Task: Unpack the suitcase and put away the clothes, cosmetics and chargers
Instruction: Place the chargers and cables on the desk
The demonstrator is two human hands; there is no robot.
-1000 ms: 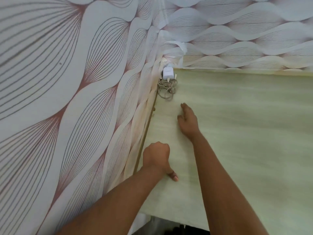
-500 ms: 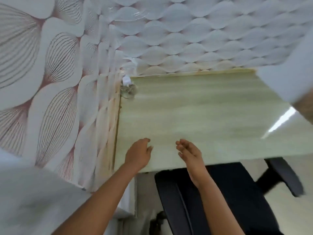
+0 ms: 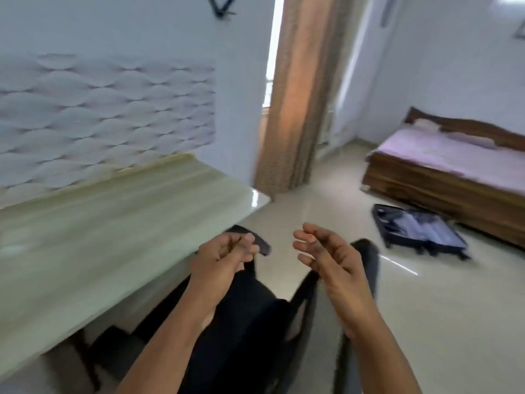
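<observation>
Hands: our left hand [image 3: 224,258] hangs loosely curled, our right hand [image 3: 326,260] relaxed; both hold nothing.
Next: we should cross to the suitcase [image 3: 420,228], lying open by the bed [image 3: 443,166].

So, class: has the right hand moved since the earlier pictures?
Yes. The right hand has pulled back off the desk and now hangs over the chair.

Pale wood-grain desk [image 3: 99,223] along patterned wall panel [image 3: 108,109] — black chair [image 3: 250,322] tucked beside it. Tan curtain [image 3: 298,95] behind, wooden bed [image 3: 454,166] with pink sheet on far right.
</observation>
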